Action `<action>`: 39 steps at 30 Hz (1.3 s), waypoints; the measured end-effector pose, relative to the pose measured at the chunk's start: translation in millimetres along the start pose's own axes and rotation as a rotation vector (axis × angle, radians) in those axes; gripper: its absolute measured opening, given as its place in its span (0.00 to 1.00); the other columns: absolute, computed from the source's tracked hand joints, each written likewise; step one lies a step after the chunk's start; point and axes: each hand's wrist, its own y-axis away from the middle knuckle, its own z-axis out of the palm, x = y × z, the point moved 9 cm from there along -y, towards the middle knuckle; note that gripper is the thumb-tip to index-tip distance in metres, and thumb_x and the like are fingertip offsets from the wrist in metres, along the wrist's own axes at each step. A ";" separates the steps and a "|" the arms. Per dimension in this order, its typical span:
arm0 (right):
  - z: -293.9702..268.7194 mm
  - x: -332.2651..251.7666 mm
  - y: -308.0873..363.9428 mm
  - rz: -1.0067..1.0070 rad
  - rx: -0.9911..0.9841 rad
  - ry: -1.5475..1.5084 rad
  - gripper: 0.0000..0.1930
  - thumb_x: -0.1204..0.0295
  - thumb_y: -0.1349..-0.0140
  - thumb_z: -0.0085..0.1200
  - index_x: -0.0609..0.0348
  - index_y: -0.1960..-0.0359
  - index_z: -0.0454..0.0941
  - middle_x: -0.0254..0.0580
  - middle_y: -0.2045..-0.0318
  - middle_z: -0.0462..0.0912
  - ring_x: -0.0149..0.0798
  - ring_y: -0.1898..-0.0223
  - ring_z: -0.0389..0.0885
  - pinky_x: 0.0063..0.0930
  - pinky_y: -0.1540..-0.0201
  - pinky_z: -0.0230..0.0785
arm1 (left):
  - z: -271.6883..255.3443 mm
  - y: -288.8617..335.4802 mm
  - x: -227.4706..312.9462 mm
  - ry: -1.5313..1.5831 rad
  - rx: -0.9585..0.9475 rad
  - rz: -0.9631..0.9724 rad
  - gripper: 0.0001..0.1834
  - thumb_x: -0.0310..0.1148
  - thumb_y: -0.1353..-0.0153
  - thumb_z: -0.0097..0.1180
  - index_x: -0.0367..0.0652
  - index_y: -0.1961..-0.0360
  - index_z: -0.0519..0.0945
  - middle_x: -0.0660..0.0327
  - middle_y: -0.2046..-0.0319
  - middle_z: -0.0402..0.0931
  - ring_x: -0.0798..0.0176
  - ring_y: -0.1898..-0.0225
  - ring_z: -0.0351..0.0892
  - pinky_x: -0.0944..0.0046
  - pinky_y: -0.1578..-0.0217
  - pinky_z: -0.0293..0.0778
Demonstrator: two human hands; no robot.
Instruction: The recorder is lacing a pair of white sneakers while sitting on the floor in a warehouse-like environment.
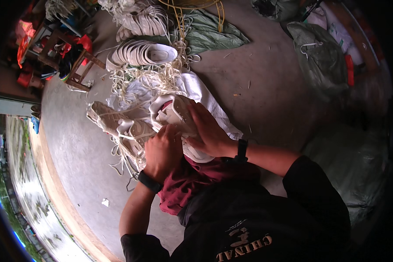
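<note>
A beige sneaker with a dark red lining rests over my lap. My right hand lies along its right side, fingers wrapped against it, thumb toward the middle. My left hand is closed at the near left part of the same sneaker, its fingertips pinched; whatever thin thing they pinch is hidden. Part of a light sole shows below my right hand. Just left of the sneaker lie another beige shoe and a further beige shoe, with loose laces around them.
Ahead, a nested row of pale shoe parts and tangled cream laces lie on a white sheet. A wooden stool stands far left. Dark green sacks sit at the right, and a green sheet lies beyond.
</note>
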 end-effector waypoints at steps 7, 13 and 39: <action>-0.5 7.7 7.6 -0.071 -0.043 -0.166 0.45 0.64 0.41 0.56 0.72 0.31 0.38 0.66 0.31 0.43 0.61 0.29 0.42 0.46 0.29 0.37 | 1.2 2.9 -10.8 0.149 -0.081 -0.076 0.08 0.33 0.43 0.58 0.38 0.71 0.78 0.49 0.74 0.79 0.46 0.70 0.80 0.54 0.71 0.73; 4.8 10.5 7.7 -0.103 -0.090 -0.252 0.42 0.73 0.39 0.51 0.67 0.30 0.37 0.62 0.30 0.42 0.57 0.28 0.38 0.43 0.28 0.34 | -10.7 19.6 -26.8 0.274 -0.113 -0.096 0.08 0.34 0.43 0.59 0.39 0.71 0.80 0.50 0.72 0.80 0.45 0.71 0.80 0.53 0.71 0.74; -31.5 -73.9 51.6 -0.197 -0.316 0.055 0.13 0.64 0.50 0.67 0.56 0.80 0.74 0.46 0.37 0.66 0.53 0.32 0.56 0.52 0.32 0.48 | 0.6 70.2 -39.1 0.233 0.222 -0.218 0.12 0.33 0.45 0.63 0.40 0.63 0.74 0.56 0.68 0.75 0.51 0.70 0.78 0.55 0.71 0.72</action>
